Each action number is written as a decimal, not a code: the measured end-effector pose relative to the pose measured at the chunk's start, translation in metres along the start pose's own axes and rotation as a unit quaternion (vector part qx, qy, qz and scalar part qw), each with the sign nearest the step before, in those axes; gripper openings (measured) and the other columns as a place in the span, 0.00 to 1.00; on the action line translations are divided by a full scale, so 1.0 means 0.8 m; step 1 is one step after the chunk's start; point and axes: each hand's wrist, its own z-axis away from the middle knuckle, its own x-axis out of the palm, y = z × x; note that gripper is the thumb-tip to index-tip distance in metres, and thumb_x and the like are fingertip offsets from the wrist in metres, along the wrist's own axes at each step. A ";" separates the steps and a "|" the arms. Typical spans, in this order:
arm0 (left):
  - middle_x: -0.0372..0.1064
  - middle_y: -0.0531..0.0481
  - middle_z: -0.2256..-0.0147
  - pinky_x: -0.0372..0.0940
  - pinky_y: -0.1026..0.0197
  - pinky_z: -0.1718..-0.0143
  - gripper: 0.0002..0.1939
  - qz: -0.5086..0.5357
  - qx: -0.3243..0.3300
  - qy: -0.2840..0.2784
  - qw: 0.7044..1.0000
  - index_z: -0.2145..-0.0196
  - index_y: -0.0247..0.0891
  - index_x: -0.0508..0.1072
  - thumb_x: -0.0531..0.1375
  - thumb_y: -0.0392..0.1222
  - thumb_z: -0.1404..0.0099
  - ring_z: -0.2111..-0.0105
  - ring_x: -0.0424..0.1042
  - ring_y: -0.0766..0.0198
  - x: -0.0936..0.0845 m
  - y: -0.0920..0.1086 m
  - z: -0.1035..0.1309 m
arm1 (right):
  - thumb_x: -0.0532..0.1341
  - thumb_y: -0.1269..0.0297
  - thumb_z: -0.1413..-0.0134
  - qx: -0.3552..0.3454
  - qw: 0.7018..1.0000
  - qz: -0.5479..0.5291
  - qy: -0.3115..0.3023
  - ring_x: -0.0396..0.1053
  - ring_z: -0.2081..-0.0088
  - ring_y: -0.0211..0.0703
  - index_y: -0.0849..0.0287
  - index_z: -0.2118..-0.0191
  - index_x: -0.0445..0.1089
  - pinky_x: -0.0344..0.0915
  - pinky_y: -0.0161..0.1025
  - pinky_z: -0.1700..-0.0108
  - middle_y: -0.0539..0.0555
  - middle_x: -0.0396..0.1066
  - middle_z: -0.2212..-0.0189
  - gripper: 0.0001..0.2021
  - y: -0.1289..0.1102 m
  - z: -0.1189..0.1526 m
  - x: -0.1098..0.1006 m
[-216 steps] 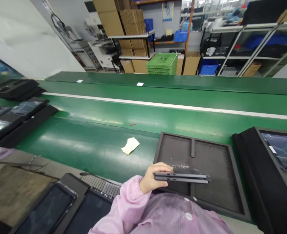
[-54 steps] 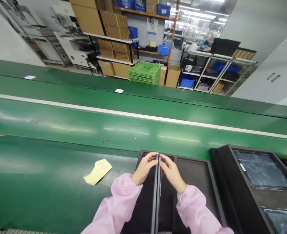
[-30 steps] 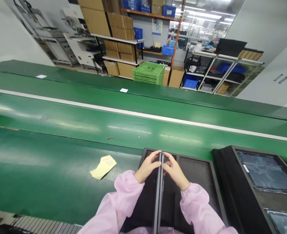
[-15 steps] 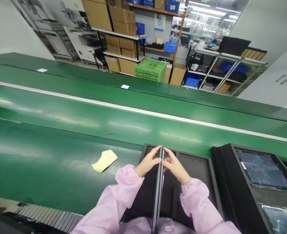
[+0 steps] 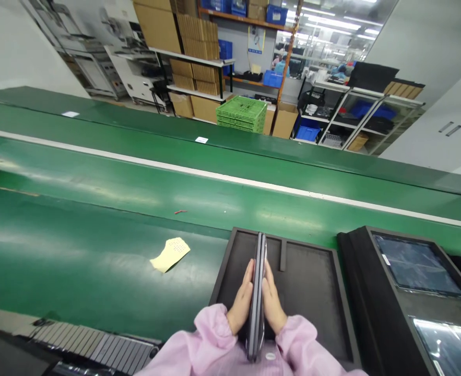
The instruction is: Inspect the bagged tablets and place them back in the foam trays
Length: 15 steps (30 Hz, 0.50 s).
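A flat tablet-like screen assembly stands on edge in front of my chest. From above it shows as two thin dark layers side by side with a narrow line between them. My left hand presses flat against its left face, fingers straight and together. Against the opposite face lies my right hand, palm inward, so the piece is squeezed between both hands. Beneath is a black foam tray with recessed compartments and a short divider at its far side. The faces of the screen assembly are turned away from view.
To the right, a thick black foam stack holds film-covered screens in its compartments. A torn yellow paper and a small red scrap lie on the green bench. A slatted grey strip runs along the lower left.
Both hands have slid down from the far end of the screen assembly toward my body and now press flat on its sides. More of the foam tray shows.
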 end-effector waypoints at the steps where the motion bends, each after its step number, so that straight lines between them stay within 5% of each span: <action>1: 0.37 0.39 0.35 0.33 0.54 0.36 0.46 0.001 -0.001 0.014 1.000 0.37 0.33 0.48 0.45 0.69 0.42 0.36 0.37 0.53 0.007 -0.005 0.009 | 0.48 0.41 0.44 0.013 1.000 -0.020 0.007 0.43 0.37 0.47 0.55 0.38 0.51 0.38 0.49 0.36 0.56 0.47 0.37 0.33 0.008 0.011 0.006; 5: 0.39 0.37 0.36 0.35 0.54 0.36 0.43 -0.023 0.016 0.038 0.999 0.37 0.29 0.47 0.43 0.66 0.39 0.36 0.39 0.55 0.030 0.012 0.022 | 0.44 0.42 0.41 0.030 0.996 -0.079 0.009 0.41 0.36 0.44 0.54 0.37 0.50 0.36 0.48 0.35 0.51 0.43 0.36 0.31 -0.012 0.033 0.015; 10: 0.35 0.53 0.34 0.32 0.58 0.36 0.29 -0.076 0.175 0.015 0.981 0.37 0.46 0.46 0.44 0.55 0.33 0.36 0.35 0.60 0.052 0.083 0.040 | 0.52 0.53 0.39 -0.091 0.995 -0.032 -0.023 0.45 0.37 0.45 0.45 0.39 0.52 0.39 0.48 0.35 0.45 0.46 0.37 0.24 -0.102 0.048 -0.001; 15: 0.29 0.60 0.34 0.30 0.62 0.37 0.28 -0.120 0.227 -0.001 0.966 0.37 0.53 0.41 0.43 0.52 0.32 0.35 0.32 0.61 0.068 0.126 0.064 | 0.46 0.50 0.37 -0.102 0.993 -0.060 -0.022 0.47 0.38 0.48 0.42 0.39 0.53 0.40 0.50 0.35 0.43 0.48 0.38 0.21 -0.149 0.067 -0.009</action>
